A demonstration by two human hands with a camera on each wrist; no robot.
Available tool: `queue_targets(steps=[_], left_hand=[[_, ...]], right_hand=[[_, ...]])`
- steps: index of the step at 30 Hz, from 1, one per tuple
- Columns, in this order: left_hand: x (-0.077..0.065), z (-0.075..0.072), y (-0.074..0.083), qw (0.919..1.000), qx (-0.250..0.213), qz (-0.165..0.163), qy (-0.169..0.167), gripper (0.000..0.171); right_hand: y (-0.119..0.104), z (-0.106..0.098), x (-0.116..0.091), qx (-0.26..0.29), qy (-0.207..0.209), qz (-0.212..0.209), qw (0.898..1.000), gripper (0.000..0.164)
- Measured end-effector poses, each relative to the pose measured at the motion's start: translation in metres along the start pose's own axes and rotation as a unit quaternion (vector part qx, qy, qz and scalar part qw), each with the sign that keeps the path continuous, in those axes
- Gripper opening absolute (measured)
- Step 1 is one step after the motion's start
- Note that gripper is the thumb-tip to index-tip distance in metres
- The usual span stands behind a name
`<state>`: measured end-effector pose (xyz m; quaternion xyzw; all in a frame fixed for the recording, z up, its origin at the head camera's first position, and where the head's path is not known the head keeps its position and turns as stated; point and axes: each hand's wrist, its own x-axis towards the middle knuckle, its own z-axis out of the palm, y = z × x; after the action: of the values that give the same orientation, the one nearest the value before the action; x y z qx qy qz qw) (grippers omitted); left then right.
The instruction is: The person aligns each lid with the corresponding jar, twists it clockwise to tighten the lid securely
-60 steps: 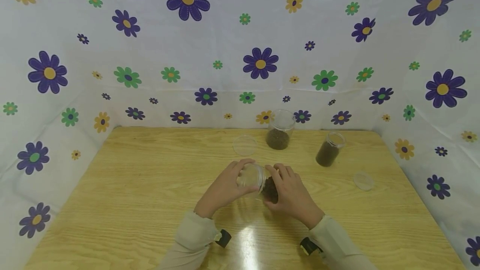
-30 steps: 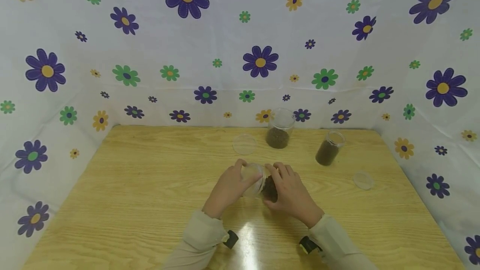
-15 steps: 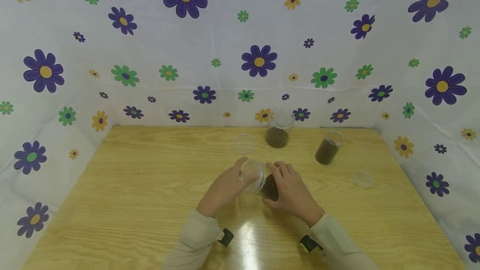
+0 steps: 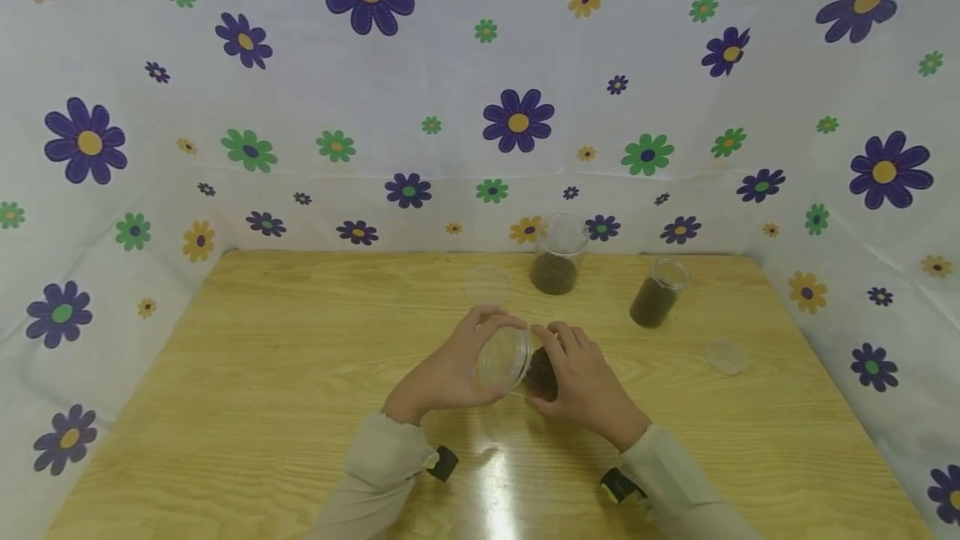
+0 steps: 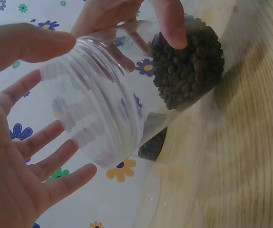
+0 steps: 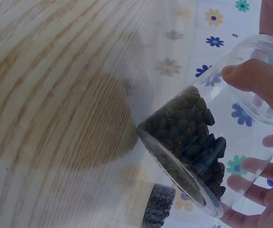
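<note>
A clear jar [image 6: 200, 123] part-filled with coffee beans [image 5: 189, 66] is tilted over on its side, its mouth toward my left hand. My right hand [image 4: 585, 386] grips the jar's body, with the thumb on the near side and the fingers around the far side. My left hand [image 4: 450, 369] holds the clear screw lid [image 5: 103, 102] at the jar's mouth, its thumb and spread fingers at the rim. In the right wrist view the jar's bottom edge is right by the table, over its shadow.
Behind stands a wide clear jar [image 4: 555, 272] with dark contents, and to its right a narrower jar [image 4: 654, 303], filled higher. Two clear round discs lie on the wooden table [image 4: 262, 373]: one disc [image 4: 488, 284] behind my hands, another disc [image 4: 727, 356] at the right. A flowered cloth [image 4: 420, 90] surrounds the table.
My left hand has shifted back and forth around the lid, and its thumb has moved down off the lid's face to the rim. The right hand and jar have stayed nearly still.
</note>
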<state>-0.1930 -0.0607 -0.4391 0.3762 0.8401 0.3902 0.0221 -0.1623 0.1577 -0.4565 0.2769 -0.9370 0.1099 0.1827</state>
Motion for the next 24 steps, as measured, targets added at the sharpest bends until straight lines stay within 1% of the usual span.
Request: queue_targets(steps=[9, 14, 17, 20, 24], left_hand=[[0.0017, 0.0000, -0.0027, 0.9999, -0.012, -0.005, 0.009, 0.069], [0.0012, 0.0000, -0.0039, 0.9992, -0.034, -0.004, 0.019, 0.070], [0.0009, 0.0009, -0.0051, 0.9990, -0.036, -0.006, 0.024, 0.070], [0.0001, 0.0019, -0.0045, 0.9981, -0.051, -0.027, 0.022, 0.068], [-0.0008, 0.0027, -0.0005, 0.9942, -0.076, -0.075, 0.016, 0.065]], right_hand=[[0.0001, -0.0007, 0.0007, 0.011, -0.004, -0.001, 1.000, 0.094], [-0.0001, -0.0015, 0.0006, 0.007, -0.006, -0.004, 1.000, 0.094], [-0.0001, -0.0010, 0.0003, 0.005, -0.004, -0.005, 1.000, 0.094], [-0.0004, -0.0005, 0.0002, 0.005, -0.003, -0.005, 1.000, 0.094], [-0.0009, -0.0006, 0.0001, 0.009, -0.001, -0.003, 1.000, 0.094]])
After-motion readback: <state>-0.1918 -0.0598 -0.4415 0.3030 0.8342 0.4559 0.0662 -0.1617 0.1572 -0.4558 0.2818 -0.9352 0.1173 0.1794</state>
